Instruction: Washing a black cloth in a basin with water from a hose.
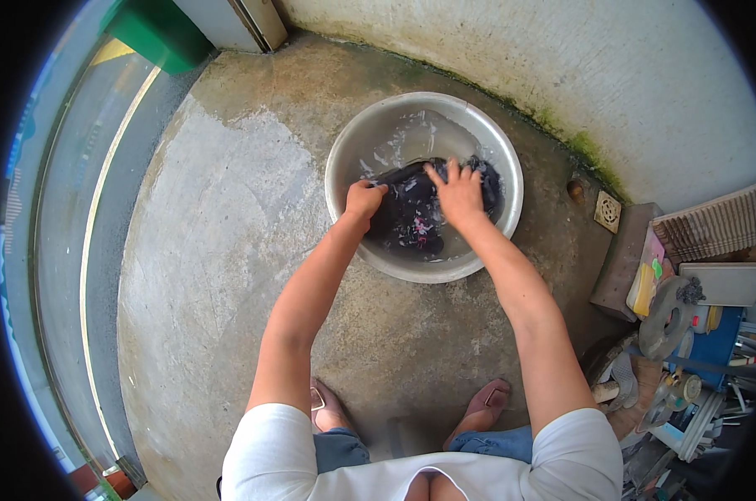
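A wide round metal basin (425,273) stands on the concrete floor before me, with water and patches of suds in it. Dark wet cloth (397,216) with a small pink pattern lies in the water. At the basin's left side, my left hand (364,200) grips an edge of the cloth between thumb and fingers. My right hand (460,193) rests on the cloth's right part with its fingers spread. The lower part of the cloth is under water, so its full shape is hidden.
Behind the basin runs a mossy wall (541,56). A floor drain cover (607,211) lies to the right, near a ribbed washboard (716,219), a stone block (625,263) and piled household items. A green bin (159,34) stands at the upper left beside the road.
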Demonstrator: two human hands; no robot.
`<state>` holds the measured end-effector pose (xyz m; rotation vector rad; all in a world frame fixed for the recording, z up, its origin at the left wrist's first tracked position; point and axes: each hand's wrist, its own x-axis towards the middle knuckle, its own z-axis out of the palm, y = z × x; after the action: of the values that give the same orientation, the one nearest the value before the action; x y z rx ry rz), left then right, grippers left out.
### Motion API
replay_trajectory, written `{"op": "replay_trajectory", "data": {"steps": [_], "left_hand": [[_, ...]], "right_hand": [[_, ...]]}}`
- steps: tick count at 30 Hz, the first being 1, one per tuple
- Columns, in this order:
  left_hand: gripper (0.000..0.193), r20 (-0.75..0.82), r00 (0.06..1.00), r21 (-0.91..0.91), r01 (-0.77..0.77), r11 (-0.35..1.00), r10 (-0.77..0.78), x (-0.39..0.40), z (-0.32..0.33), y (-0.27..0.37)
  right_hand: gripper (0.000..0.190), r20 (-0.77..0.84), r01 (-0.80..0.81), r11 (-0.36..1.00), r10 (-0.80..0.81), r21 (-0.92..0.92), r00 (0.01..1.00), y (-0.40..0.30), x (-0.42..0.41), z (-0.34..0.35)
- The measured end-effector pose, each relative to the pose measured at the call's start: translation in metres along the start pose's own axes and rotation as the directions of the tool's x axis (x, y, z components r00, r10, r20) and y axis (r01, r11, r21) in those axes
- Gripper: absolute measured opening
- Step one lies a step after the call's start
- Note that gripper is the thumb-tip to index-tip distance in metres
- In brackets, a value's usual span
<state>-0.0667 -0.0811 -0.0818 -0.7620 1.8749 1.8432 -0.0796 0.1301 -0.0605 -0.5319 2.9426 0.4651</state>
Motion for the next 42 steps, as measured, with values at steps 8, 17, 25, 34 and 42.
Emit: {"op": "replay_trajectory", "data": {"steps": [8, 17, 25, 34, 42], "left_hand": [[0.07, 0.281, 0.938, -0.394, 0.306, 0.867, -0.203, -0.018, 0.005, 0.013], [0.051, 0.69, 0.672, -0.636, 0.387, 0.667, 0.268, -0.026, 0.009, 0.029], [0.027, 0.234, 0.748, -0.485, -0.464, 0.741, 0.621, -0.003, 0.012, -0.015], [0.026, 0.171, 0.953, -0.413, -0.159, 0.896, 0.249, -0.074, 0.041, 0.045], [0.022, 0.148, 0.953, -0.198, -0.235, 0.952, 0.265, -0.051, -0.024, 0.082]], "right_hand": [[0.055, 0.05, 0.007, 0.888, -0.034, 0.46, 0.998, 0.015, 0.0, -0.028], [0.032, -0.503, 0.492, 0.164, 0.033, 0.855, 0.864, -0.031, -0.05, -0.132], [0.025, -0.714, 0.598, 0.517, 0.036, 0.612, 0.699, -0.056, -0.038, -0.101], [0.026, -0.547, 0.352, 0.698, 0.068, 0.624, 0.835, 0.011, -0.008, -0.067], [0.03, -0.358, 0.238, 0.758, -0.007, 0.607, 0.934, 0.077, -0.045, -0.088]]}}
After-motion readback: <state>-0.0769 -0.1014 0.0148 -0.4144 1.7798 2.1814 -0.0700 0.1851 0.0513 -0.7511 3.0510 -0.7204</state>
